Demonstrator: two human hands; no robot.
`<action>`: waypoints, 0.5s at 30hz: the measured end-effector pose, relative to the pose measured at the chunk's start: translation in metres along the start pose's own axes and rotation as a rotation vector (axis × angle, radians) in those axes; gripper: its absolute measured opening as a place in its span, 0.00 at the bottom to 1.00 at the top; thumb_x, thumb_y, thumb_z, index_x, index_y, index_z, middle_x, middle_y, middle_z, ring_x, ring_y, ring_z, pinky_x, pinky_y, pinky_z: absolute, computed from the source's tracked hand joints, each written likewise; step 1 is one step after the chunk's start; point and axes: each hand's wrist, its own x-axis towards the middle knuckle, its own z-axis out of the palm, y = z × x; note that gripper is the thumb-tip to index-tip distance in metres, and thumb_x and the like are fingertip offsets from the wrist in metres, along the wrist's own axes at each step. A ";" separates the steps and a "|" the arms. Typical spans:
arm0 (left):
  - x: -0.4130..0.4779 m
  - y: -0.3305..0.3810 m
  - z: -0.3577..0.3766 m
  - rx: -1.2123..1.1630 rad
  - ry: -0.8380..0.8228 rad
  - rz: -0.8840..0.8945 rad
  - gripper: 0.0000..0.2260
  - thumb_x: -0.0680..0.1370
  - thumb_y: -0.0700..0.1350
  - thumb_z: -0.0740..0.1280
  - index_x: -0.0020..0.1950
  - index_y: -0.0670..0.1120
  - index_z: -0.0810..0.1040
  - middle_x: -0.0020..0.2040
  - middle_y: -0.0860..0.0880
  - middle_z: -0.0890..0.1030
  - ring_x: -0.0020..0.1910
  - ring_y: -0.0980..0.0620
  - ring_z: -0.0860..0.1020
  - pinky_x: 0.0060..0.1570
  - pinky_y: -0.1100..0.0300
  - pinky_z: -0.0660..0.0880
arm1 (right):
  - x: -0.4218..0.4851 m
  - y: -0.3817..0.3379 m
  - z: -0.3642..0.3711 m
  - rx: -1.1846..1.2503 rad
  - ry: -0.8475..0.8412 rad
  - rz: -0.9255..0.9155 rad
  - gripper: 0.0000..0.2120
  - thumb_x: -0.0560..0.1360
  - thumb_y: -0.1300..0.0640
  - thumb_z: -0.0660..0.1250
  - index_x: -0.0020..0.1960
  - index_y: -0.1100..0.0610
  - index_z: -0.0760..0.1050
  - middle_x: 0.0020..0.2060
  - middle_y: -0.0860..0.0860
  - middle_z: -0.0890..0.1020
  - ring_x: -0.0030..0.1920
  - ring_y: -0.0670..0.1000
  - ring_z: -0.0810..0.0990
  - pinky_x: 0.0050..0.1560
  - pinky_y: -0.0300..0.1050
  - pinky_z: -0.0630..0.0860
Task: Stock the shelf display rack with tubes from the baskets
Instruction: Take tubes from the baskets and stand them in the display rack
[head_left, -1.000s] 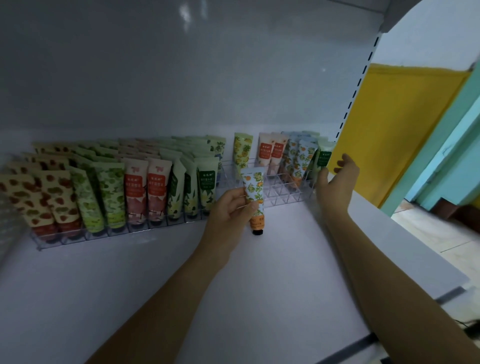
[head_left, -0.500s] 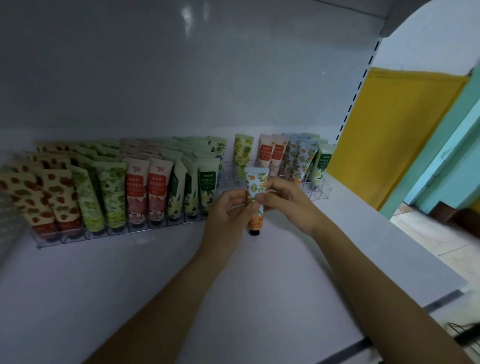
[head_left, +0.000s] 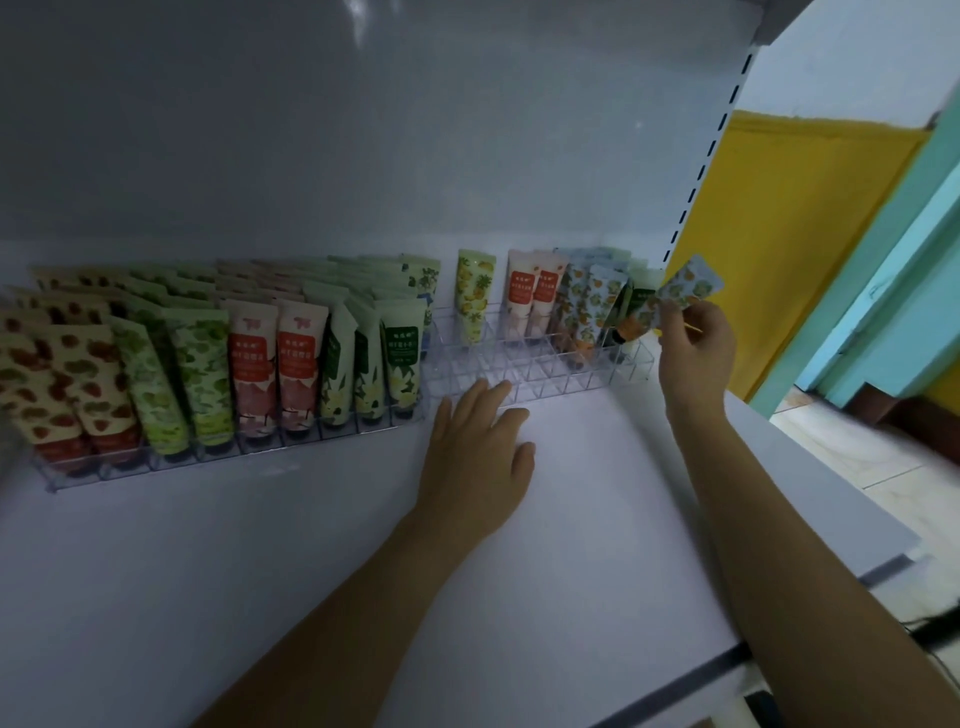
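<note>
Two hands share the work. The right hand (head_left: 693, 348) pinches a blue tube with an orange fruit print (head_left: 680, 291) between thumb and fingers and holds it tilted, cap end lower and aimed at the far end of the clear rack (head_left: 524, 374) — an angle that would let the cap slide into a cell. The tube hangs just above the cells by the matching blue tubes (head_left: 587, 301), so I judge that like is meant to stand with like.

The left hand (head_left: 480, 452) lies flat on the white shelf (head_left: 311, 571), fingers straight, loosely spread and holding nothing, with the tips at the rack's front edge. It is probably there to brace the light plastic rack against sliding, though I cannot tell whether the tips touch it.

Many front cells of this rack are bare, while the neighbouring rack (head_left: 249, 358) is packed with tubes — the stocking looks well along but unfinished. No baskets are in view.
</note>
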 end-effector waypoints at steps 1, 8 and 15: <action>0.000 0.000 0.000 -0.019 0.006 -0.002 0.23 0.78 0.52 0.49 0.70 0.48 0.67 0.76 0.50 0.57 0.75 0.52 0.50 0.72 0.52 0.44 | 0.001 0.004 0.002 -0.007 -0.006 0.015 0.10 0.77 0.54 0.63 0.46 0.62 0.71 0.37 0.49 0.74 0.42 0.51 0.74 0.44 0.47 0.71; -0.003 0.003 -0.003 -0.103 0.033 0.004 0.25 0.73 0.51 0.50 0.64 0.45 0.74 0.74 0.47 0.62 0.75 0.49 0.54 0.72 0.49 0.46 | 0.000 0.012 0.012 -0.180 -0.106 -0.062 0.13 0.79 0.56 0.61 0.55 0.66 0.72 0.45 0.53 0.74 0.46 0.49 0.73 0.36 0.34 0.64; -0.002 0.003 -0.002 -0.086 0.026 0.009 0.24 0.73 0.50 0.49 0.63 0.45 0.74 0.74 0.47 0.61 0.75 0.49 0.54 0.72 0.48 0.46 | 0.002 0.014 0.019 -0.219 -0.110 -0.083 0.16 0.79 0.56 0.61 0.61 0.65 0.69 0.51 0.54 0.76 0.47 0.48 0.74 0.40 0.31 0.65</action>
